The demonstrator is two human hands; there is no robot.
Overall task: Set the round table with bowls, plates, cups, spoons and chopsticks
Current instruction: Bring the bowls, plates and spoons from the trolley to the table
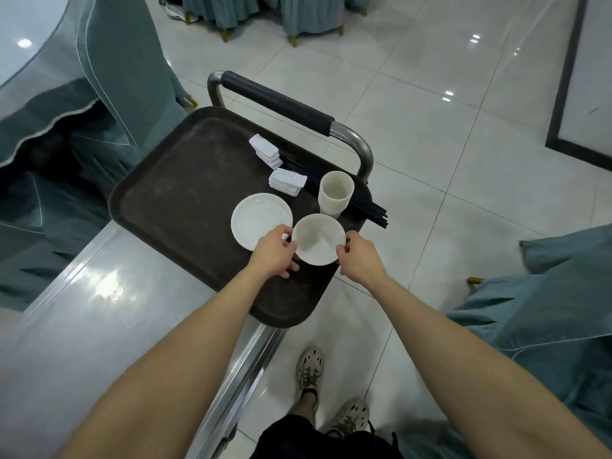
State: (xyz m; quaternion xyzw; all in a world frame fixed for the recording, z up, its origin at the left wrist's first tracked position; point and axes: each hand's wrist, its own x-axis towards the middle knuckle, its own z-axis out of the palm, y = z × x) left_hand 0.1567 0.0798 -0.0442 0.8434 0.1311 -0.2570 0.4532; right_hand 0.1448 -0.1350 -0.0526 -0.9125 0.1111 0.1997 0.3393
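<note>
A white bowl (318,238) sits on a dark brown tray (185,200) on a steel cart. My left hand (275,253) grips the bowl's left rim and my right hand (359,258) grips its right rim. A white plate (260,218) lies just left of the bowl, partly under my left hand. Behind them stand a stack of white cups (335,193), a bundle of black chopsticks (367,205) and two stacks of white chopstick rests (287,182) (265,153).
The cart's steel top (99,313) and black-padded handle (276,101) lie ahead. The round table's glass edge (29,38) is at far left, with teal-covered chairs (109,77) beside it and another chair (546,313) at right. My feet stand on the tiled floor.
</note>
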